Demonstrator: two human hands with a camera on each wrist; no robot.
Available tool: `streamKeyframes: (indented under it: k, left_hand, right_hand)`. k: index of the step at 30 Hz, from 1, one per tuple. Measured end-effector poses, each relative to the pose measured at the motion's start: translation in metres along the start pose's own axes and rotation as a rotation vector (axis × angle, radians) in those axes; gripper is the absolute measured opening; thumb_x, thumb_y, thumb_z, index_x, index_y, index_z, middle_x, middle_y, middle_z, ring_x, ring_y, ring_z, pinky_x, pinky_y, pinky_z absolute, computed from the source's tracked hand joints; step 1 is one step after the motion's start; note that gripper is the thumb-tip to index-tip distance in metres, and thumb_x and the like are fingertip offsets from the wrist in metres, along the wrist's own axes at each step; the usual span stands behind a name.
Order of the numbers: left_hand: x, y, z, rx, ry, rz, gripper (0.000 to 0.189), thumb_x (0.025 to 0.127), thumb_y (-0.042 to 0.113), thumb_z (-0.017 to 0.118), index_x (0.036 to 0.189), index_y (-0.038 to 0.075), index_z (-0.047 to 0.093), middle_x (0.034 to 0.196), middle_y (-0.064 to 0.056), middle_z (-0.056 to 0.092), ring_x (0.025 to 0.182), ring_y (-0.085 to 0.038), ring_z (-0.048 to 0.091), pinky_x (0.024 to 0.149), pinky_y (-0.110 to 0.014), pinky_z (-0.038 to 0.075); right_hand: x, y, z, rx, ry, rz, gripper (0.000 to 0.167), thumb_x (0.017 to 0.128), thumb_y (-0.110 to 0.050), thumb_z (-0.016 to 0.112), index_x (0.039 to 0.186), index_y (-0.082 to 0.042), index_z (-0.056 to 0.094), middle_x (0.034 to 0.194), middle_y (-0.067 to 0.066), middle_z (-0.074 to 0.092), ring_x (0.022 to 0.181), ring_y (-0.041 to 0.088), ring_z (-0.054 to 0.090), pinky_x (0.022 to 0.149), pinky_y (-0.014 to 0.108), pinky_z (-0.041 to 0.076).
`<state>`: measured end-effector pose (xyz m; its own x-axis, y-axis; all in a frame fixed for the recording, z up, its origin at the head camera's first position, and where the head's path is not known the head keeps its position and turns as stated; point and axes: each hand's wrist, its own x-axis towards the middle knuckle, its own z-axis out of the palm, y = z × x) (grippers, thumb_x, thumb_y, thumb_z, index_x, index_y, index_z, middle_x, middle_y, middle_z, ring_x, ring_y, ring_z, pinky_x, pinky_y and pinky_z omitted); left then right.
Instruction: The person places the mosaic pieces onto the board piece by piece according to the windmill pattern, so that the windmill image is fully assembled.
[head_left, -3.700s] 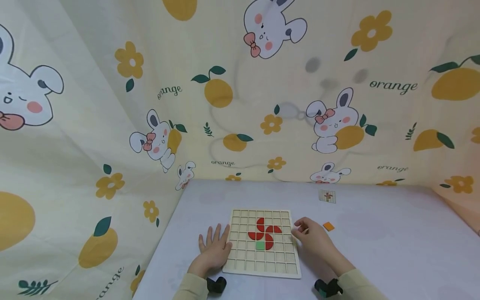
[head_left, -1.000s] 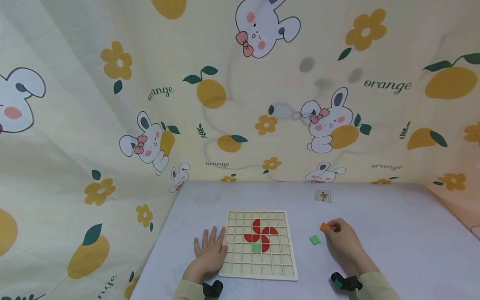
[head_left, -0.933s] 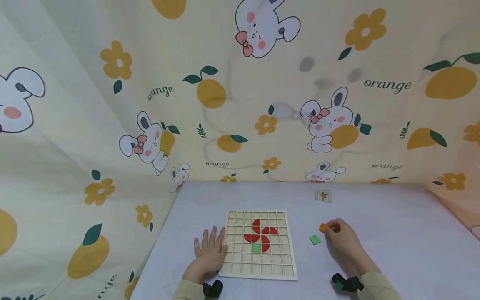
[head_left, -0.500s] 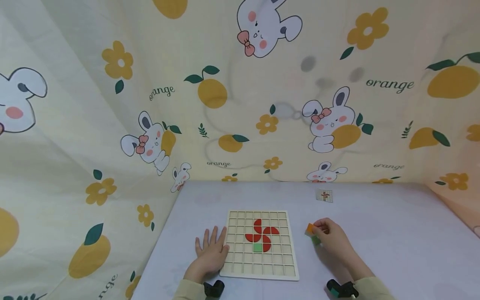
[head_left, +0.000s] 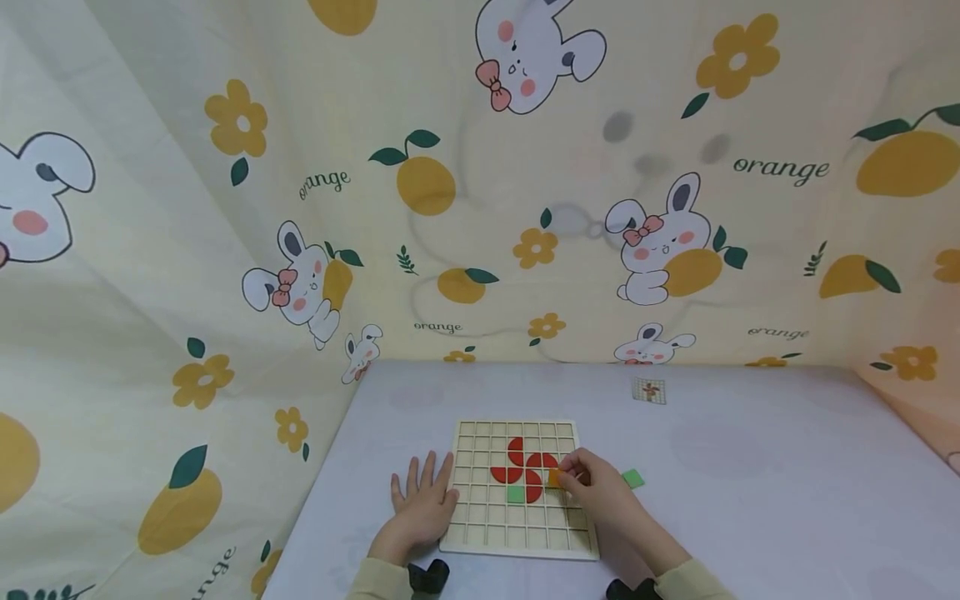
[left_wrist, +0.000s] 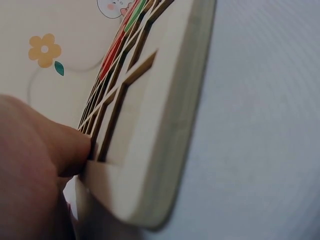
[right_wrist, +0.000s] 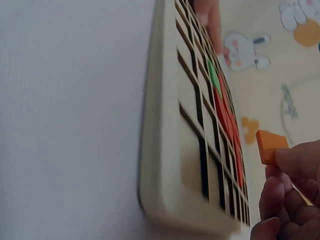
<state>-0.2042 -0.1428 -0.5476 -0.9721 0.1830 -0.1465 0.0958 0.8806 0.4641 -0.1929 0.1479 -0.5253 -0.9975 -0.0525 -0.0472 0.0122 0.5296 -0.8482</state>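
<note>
A wooden grid board [head_left: 480, 533] lies on the table, with several red quarter-circle tiles [head_left: 507, 474] and one green square tile [head_left: 516, 494] set in its cells. My right hand [head_left: 603, 492] pinches an orange square tile [right_wrist: 270, 146] between thumb and finger, over the board's right part beside the red tiles. In the right wrist view the orange tile is tilted and apart from the grid. My left hand [head_left: 423, 502] rests at the board's left edge with fingers spread. Its thumb [left_wrist: 72, 147] touches the frame in the left wrist view.
A loose green square tile [head_left: 633, 478] lies on the table right of the board, just beyond my right hand. Farther back is a small card [head_left: 649, 391] printed with a grid and a pinwheel pattern. A patterned curtain [head_left: 480, 208] stands behind the table.
My right hand has picked up the orange tile from the table at right and carried it left over the board. A loose green tile now lies right of the board. My left hand stays put.
</note>
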Motion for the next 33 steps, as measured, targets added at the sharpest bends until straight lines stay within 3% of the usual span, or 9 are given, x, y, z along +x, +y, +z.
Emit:
streamKeyframes:
  k: [9, 16, 33]
  left_hand:
    - [-0.001, 0.001, 0.000, 0.014, 0.004, -0.002, 0.058, 0.102, 0.033, 0.042, 0.154, 0.013, 0.027, 0.159, -0.019, 0.011, 0.144, -0.044, -0.005, 0.105, -0.067, -0.012]
    - [-0.001, 0.002, -0.001, 0.007, 0.000, -0.012, 0.057, 0.102, 0.033, 0.042, 0.153, 0.013, 0.028, 0.159, -0.019, 0.011, 0.144, -0.043, -0.005, 0.105, -0.066, -0.013]
    - [0.001, -0.001, 0.003, -0.018, 0.012, 0.010, 0.057, 0.101, 0.030, 0.042, 0.153, 0.012, 0.028, 0.159, -0.019, 0.011, 0.143, -0.043, -0.007, 0.104, -0.066, -0.015]
  right_hand:
    - [-0.012, -0.016, 0.023, -0.029, -0.113, -0.102, 0.009, 0.093, -0.015, 0.066, 0.098, -0.013, 0.059, 0.083, -0.003, 0.057, 0.074, 0.015, 0.051, 0.059, 0.024, 0.044]
    - [-0.016, -0.020, 0.037, -0.052, -0.166, -0.125, 0.007, 0.093, -0.018, 0.065, 0.095, -0.016, 0.059, 0.079, -0.004, 0.056, 0.073, 0.014, 0.051, 0.058, 0.023, 0.044]
    - [-0.019, -0.020, 0.052, -0.177, -0.130, -0.168, 0.010, 0.089, -0.020, 0.070, 0.089, -0.019, 0.060, 0.077, -0.009, 0.055, 0.071, 0.010, 0.049, 0.059, 0.025, 0.042]
